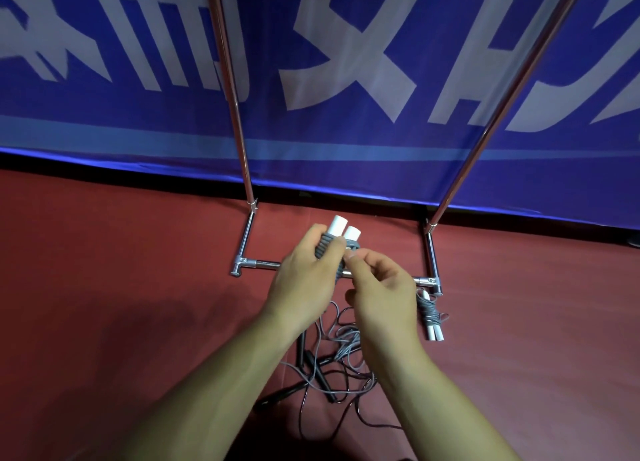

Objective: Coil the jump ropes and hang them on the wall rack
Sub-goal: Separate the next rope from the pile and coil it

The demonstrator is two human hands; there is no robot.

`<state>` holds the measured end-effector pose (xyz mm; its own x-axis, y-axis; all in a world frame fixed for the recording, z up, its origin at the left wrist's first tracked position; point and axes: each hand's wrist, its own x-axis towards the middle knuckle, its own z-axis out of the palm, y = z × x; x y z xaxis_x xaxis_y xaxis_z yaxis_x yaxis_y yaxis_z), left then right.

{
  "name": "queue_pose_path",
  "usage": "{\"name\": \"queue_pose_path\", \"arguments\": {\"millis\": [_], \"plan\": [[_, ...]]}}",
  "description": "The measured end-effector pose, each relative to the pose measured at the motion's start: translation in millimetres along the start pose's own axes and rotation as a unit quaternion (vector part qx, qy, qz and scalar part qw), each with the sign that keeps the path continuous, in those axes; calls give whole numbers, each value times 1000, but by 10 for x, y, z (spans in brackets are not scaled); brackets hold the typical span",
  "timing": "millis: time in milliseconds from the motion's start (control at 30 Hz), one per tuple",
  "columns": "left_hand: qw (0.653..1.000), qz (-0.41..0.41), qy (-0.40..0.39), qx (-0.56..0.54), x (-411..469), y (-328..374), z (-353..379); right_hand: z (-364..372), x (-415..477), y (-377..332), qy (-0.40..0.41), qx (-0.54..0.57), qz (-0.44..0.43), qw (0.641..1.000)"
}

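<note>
My left hand (304, 273) grips a jump rope bundle (341, 238): two white handles side by side with grey cord wound around them. My right hand (381, 287) pinches the grey cord at the bundle's right side with thumb and forefinger. A second wound rope with white handles (431, 316) lies on the floor by the rack's right foot. Below my hands a loose tangle of grey and black ropes (332, 363) with dark handles lies on the floor. The chrome rack (242, 141) stands in front of me, its two uprights rising out of view.
A blue banner with white characters (346, 62) hangs behind the rack. The floor (121, 270) is dark red. The rack's low crossbar (263, 263) runs behind my hands, between two base feet.
</note>
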<state>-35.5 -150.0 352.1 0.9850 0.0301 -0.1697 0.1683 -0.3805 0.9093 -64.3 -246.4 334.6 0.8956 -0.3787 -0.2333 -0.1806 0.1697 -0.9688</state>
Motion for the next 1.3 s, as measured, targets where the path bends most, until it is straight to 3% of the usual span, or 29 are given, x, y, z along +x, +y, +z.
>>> {"name": "queue_pose_path", "arguments": {"millis": [133, 267, 400, 567, 833, 1067, 1167, 1300], "plan": [[998, -20, 35, -46, 22, -7, 11, -36, -19, -105, -45, -122, -111, 985], [996, 15, 89, -26, 108, -45, -32, -47, -61, -161, -101, -212, -192, 953], [996, 30, 82, -12, 91, -39, -41, -39, -85, -159, -133, -214, -195, 948], [988, -20, 10, -155, 94, -46, -27, -79, -79, -163, -171, -253, -234, 923], [973, -26, -28, -228, 111, -107, 5, -142, -76, -173, -187, -294, -258, 901], [980, -59, 0, -191, 188, -153, -44, -101, -110, -95, -218, -314, -252, 889], [972, -114, -51, -200, 248, -95, -116, -114, -76, -55, -240, -327, -240, 882], [970, -150, -100, -160, 253, -28, -199, -257, 56, -98, -220, -402, -294, 839]]}}
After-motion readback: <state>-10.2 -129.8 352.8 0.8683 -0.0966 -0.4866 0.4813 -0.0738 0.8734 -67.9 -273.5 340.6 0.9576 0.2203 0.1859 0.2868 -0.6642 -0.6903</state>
